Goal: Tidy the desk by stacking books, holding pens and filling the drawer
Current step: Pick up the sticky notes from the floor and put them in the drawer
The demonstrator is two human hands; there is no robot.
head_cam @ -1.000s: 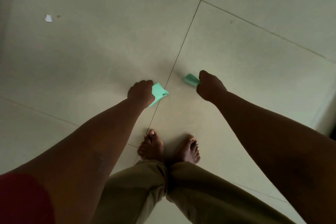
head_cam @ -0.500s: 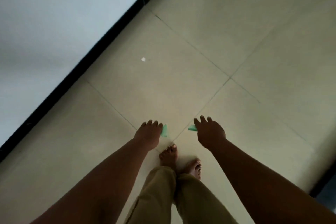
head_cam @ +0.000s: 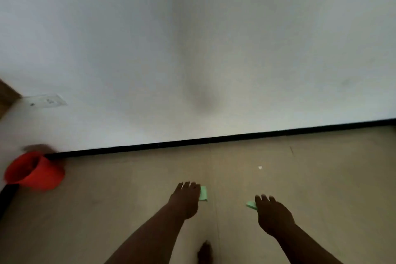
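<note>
You stand facing the wall with your left hand (head_cam: 186, 200) and right hand (head_cam: 272, 214) each pinching a green paper scrap (head_cam: 203, 193), no desk in view, so next you likely carry them there.

Both forearms (head_cam: 150, 231) are bare, with no sleeve, watch or band showing on either. The left hand (head_cam: 185, 200) and right hand (head_cam: 273, 215) wear no gloves or rings. A bare foot (head_cam: 205, 253) shows, without shoe or sock.
</note>
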